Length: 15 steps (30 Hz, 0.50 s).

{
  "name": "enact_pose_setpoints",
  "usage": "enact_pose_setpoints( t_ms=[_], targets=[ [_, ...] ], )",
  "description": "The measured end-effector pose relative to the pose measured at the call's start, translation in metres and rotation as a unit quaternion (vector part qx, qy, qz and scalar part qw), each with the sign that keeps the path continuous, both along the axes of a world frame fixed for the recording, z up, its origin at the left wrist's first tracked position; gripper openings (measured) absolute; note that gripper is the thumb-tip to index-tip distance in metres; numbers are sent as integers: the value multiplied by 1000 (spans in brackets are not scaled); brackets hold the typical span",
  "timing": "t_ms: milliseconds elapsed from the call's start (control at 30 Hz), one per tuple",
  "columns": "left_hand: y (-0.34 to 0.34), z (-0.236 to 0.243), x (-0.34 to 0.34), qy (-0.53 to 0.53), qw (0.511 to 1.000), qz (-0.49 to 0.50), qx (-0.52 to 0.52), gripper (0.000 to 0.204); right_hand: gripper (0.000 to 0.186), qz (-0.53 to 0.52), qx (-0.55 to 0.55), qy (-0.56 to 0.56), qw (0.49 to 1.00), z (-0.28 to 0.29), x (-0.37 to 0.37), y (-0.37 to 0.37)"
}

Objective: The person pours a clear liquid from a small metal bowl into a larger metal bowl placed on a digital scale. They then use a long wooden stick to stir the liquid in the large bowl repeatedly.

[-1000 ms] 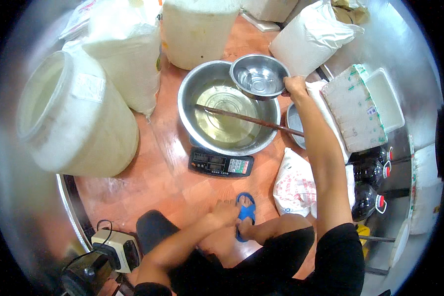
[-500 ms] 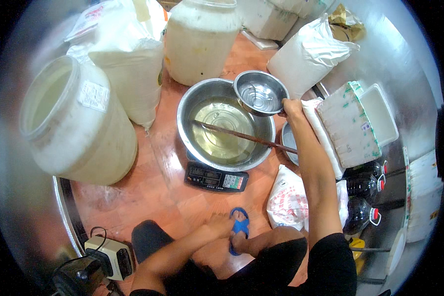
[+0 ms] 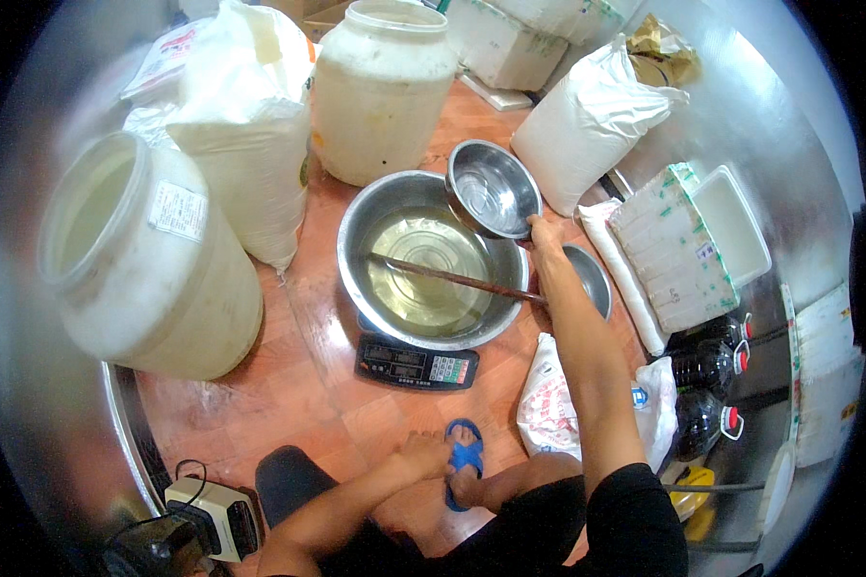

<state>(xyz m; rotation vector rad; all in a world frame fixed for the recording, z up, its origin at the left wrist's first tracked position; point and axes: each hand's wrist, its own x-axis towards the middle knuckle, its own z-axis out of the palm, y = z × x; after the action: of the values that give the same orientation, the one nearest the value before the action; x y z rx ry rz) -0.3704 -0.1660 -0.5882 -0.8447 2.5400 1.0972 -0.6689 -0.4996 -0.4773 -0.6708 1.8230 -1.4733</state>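
My right hand (image 3: 545, 232) grips the rim of a small steel bowl (image 3: 496, 188), its fingers partly hidden behind the rim. The bowl hangs tilted over the far right edge of a large steel basin (image 3: 356, 288). Pale yellowish clear liquid (image 3: 409, 288) lies in the basin. A brown stick (image 3: 462, 279) slants across it, one end in the liquid and the other crossing the right rim. Under the basin sits a black digital scale (image 3: 416, 363). My left hand (image 3: 423, 456) hangs loosely near my blue sandal (image 3: 465, 452), fingers fairly extended, holding nothing.
White plastic barrels (image 3: 178, 298) and a full white sack (image 3: 245, 173) stand left and behind. Another sack (image 3: 587, 125), a foam box (image 3: 674, 250), a metal bowl (image 3: 589, 279), a plastic bag (image 3: 548, 399) and dark bottles (image 3: 707, 423) line the right. A beige device (image 3: 212, 514) stands lower left.
The small bowl has tipped further and shifted slightly left, with my right hand still on its rim. The whole view has shifted a little. My left hand stays near the sandal.
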Motion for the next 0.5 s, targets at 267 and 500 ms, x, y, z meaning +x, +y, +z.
enact_pose_setpoints(
  t_ms=[267,500],
  targets=[
    [-3,4,-3,1,1000,5,5,75,26,23,36,31,999,-6,-11,1],
    [-5,-2,5,35,999,7,-13,61,23,11,46,83,995,-14,-12,8]
  ],
)
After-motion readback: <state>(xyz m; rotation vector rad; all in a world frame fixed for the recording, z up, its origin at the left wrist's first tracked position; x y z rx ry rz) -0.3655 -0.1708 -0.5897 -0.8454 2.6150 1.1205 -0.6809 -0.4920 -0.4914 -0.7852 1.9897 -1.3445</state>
